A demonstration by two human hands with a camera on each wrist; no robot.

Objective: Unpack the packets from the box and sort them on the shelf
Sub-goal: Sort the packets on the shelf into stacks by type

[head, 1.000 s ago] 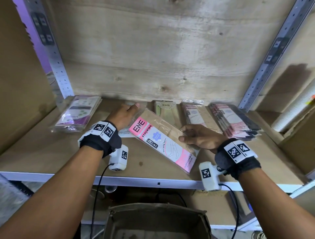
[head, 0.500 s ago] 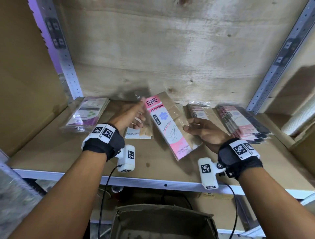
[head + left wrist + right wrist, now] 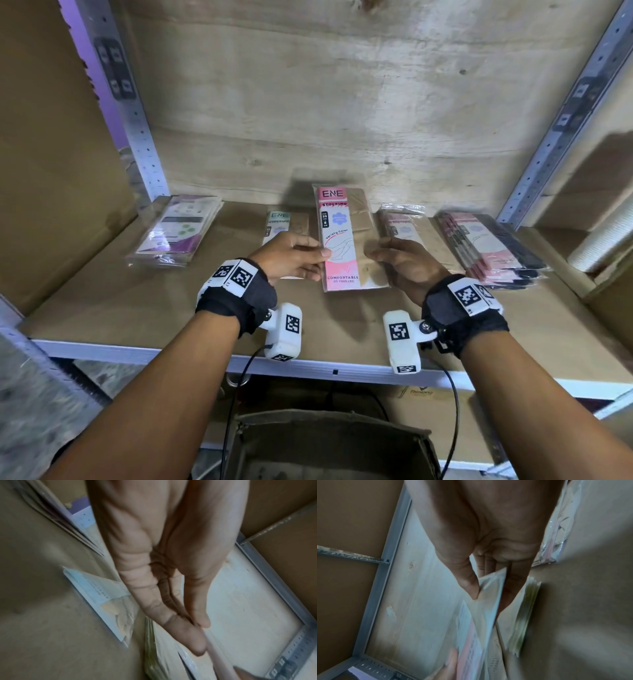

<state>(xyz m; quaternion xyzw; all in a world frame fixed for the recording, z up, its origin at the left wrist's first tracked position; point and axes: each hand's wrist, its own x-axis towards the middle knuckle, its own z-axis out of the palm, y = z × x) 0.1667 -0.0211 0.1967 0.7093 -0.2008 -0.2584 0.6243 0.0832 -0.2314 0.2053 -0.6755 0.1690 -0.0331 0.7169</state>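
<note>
A pink ENE stocking packet stands upright above the wooden shelf, label facing me. My left hand pinches its left edge between thumb and fingers. My right hand grips its right edge, thumb in front and fingers behind. In the left wrist view the left hand pinches the packet's thin edge. The right wrist view has my right hand pinching the packet. The cardboard box sits open below the shelf.
A teal ENE packet lies flat behind my left hand. Purple packets lie at the far left. A pink packet and a stack of pink and dark packets lie to the right. Metal uprights frame the bay.
The pink packet went from lying slanted on the shelf to standing upright, lifted and turned. Both hands now hold its side edges, and the teal packet behind is uncovered.
</note>
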